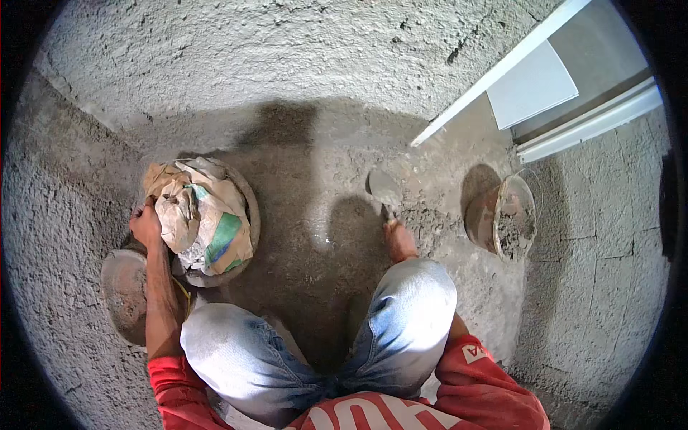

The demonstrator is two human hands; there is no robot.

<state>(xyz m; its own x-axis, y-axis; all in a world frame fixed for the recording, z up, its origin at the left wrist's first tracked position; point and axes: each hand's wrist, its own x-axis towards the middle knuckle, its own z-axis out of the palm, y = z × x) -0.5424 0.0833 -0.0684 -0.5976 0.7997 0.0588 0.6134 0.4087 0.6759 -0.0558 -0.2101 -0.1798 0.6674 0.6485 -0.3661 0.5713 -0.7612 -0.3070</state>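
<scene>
My left hand grips the crumpled edge of a brown paper sack with a green patch. The torn sack, with grey powder showing at its lower side, rests in a round, dusty tub. To the right, my right hand is closed around the handle of a trowel. The trowel's grey-coated blade points away from me, low over the floor, beside crumbs of mortar. Whether the blade touches the floor I cannot tell.
A mortar-smeared bucket stands tilted by the right wall. Another round container sits beside my left forearm. Rough plastered walls rise ahead and at both sides. A white door frame and a pale flat panel are at the far right.
</scene>
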